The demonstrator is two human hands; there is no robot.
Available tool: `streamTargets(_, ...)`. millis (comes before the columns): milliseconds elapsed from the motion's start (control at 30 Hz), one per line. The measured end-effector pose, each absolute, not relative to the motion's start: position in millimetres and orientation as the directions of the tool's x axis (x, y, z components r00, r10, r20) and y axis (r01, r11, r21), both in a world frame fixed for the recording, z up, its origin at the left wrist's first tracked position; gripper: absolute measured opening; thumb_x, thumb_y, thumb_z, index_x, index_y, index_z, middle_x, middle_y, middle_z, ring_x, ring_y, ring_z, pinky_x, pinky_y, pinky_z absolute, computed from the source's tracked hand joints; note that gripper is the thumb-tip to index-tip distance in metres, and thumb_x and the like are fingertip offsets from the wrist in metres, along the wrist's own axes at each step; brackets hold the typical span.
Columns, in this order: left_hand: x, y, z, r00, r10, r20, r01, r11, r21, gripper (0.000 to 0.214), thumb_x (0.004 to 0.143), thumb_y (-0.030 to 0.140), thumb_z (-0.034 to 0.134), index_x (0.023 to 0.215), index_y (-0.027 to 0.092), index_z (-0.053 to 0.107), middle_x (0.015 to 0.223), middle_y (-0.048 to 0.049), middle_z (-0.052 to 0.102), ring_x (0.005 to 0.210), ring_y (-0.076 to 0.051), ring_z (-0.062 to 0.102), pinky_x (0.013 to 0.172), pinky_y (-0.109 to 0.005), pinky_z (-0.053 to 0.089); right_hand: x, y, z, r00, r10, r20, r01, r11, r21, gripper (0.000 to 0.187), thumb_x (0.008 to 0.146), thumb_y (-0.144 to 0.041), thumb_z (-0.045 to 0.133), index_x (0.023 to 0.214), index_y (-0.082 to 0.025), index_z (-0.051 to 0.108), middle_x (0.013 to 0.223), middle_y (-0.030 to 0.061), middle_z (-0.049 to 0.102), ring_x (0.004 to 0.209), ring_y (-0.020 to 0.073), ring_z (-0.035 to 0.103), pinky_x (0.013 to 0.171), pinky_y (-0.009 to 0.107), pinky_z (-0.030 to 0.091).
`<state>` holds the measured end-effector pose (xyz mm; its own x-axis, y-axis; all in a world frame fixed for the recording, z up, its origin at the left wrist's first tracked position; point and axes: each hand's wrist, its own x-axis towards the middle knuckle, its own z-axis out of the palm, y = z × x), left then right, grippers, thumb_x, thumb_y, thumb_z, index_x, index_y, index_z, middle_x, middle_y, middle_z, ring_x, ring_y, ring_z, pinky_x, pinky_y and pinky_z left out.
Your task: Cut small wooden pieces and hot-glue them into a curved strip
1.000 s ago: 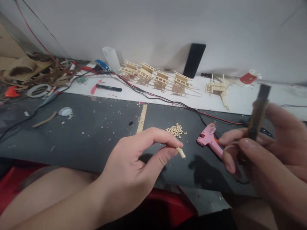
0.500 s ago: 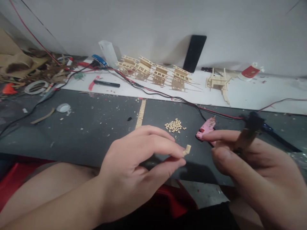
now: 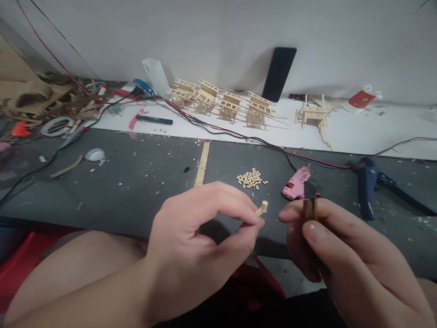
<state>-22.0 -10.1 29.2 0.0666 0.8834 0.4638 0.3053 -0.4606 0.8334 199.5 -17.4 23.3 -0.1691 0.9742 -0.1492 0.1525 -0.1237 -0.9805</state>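
Short pale wood stick [image 3: 261,208], rough-cut, tilted up to the right, lower centre of frame. Its lower end is pinched betw thumb & index fingertip of L hand [image 3: 201,248]; the hand is mostly curled, other fingers folded in, not a tight fist.

R hand [image 3: 344,259], lower right, just beside it, is closed around a small dark strip [image 3: 310,202], upright, brown w/ black top, gripped betw thumb & fingers. Can't tell what the strip is.

Just above the hands, on dark work mat [image 3: 119,187]: pink glue gun [image 3: 296,183] lying on its side, heap of tiny wood bits [image 3: 251,178] to its left, blue glue gun [image 3: 367,187] to its right.

Upper middle, on white board [image 3: 218,134]: row of mini wood carts [image 3: 221,104], black marker [image 3: 154,120] to their left. Upper right: tube w/ red label [image 3: 361,100], writing too small to read.
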Motion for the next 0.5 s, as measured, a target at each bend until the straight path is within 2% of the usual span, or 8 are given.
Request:
streamTargets(67,-19.1,-9.2,29.3,0.040,0.941,0.337,0.215,-0.337,0.917,0.027,0.085,-0.003,0.083,0.088,0.023,0.080,0.091,0.0048,0.085,0.085,-0.012,0.082,0.081,-0.020,0.068,197.6,-14.9,20.4,-0.186,0.974,-0.132,0.138,-0.107,-0.985,0.024,0.107,-0.057,0.068,0.111,-0.037,0.082,0.064,-0.0014,0.057,0.053,0.0155,0.047,0.045,0.026,0.039)
streamTargets(133,-17.7,-7.6,28.9,0.042,0.984,0.175,0.097,-0.179,0.979,0.022,0.085,0.001,0.084,0.086,0.023,0.083,0.085,0.0027,0.085,0.074,-0.014,0.081,0.068,-0.020,0.068,195.5,-11.6,18.4,-0.201,0.971,-0.130,0.101,-0.112,-0.989,0.023,0.108,-0.055,0.068,0.109,-0.036,0.082,0.064,-0.0017,0.057,0.053,0.0139,0.047,0.045,0.024,0.038)
streamTargets(233,-18.7,-4.7,25.8,0.093,0.994,-0.049,-0.125,0.060,0.990,0.019,0.085,0.004,0.086,0.084,0.023,0.085,0.080,0.0011,0.083,0.057,-0.011,0.074,0.049,-0.016,0.061,194.0,-8.7,18.2,-0.190,0.970,-0.153,0.041,-0.148,-0.988,0.024,0.107,-0.055,0.070,0.107,-0.035,0.082,0.064,-0.0017,0.056,0.051,0.0129,0.046,0.042,0.022,0.037)
streamTargets(300,-20.2,-3.1,22.9,0.119,0.981,-0.155,-0.265,0.181,0.947,0.020,0.084,0.003,0.088,0.084,0.023,0.085,0.082,0.0007,0.083,0.058,-0.009,0.072,0.050,-0.014,0.060,194.8,-9.0,19.1,-0.171,0.972,-0.158,0.035,-0.154,-0.987,0.024,0.107,-0.054,0.070,0.105,-0.034,0.083,0.065,-0.0008,0.058,0.051,0.0133,0.048,0.042,0.022,0.039)
streamTargets(367,-21.1,-2.0,21.2,0.121,0.969,-0.218,-0.363,0.247,0.898,0.025,0.079,-0.001,0.091,0.085,0.022,0.085,0.084,0.0007,0.082,0.065,-0.008,0.073,0.058,-0.011,0.061,195.8,-11.0,19.7,-0.172,0.975,-0.143,0.045,-0.137,-0.990,0.025,0.107,-0.054,0.069,0.103,-0.033,0.082,0.065,0.0002,0.060,0.051,0.0142,0.051,0.041,0.023,0.041)
streamTargets(433,-21.1,-1.9,22.2,0.119,0.959,-0.257,-0.422,0.283,0.861,0.031,0.071,-0.005,0.096,0.085,0.020,0.085,0.082,0.0015,0.079,0.068,-0.007,0.072,0.065,-0.009,0.062,195.8,-14.3,19.7,-0.189,0.973,-0.131,0.081,-0.117,-0.990,0.030,0.108,-0.057,0.067,0.098,-0.032,0.080,0.063,0.0001,0.060,0.049,0.0156,0.050,0.040,0.026,0.040)
streamTargets(500,-20.8,-2.9,25.7,0.135,0.939,-0.317,-0.452,0.343,0.823,0.031,0.071,-0.002,0.099,0.088,0.020,0.086,0.082,0.0016,0.078,0.070,-0.007,0.070,0.066,-0.009,0.061,193.9,-17.7,19.1,-0.189,0.977,-0.098,0.171,-0.066,-0.983,0.036,0.110,-0.059,0.062,0.094,-0.031,0.078,0.059,-0.0014,0.057,0.047,0.0159,0.047,0.040,0.028,0.037)
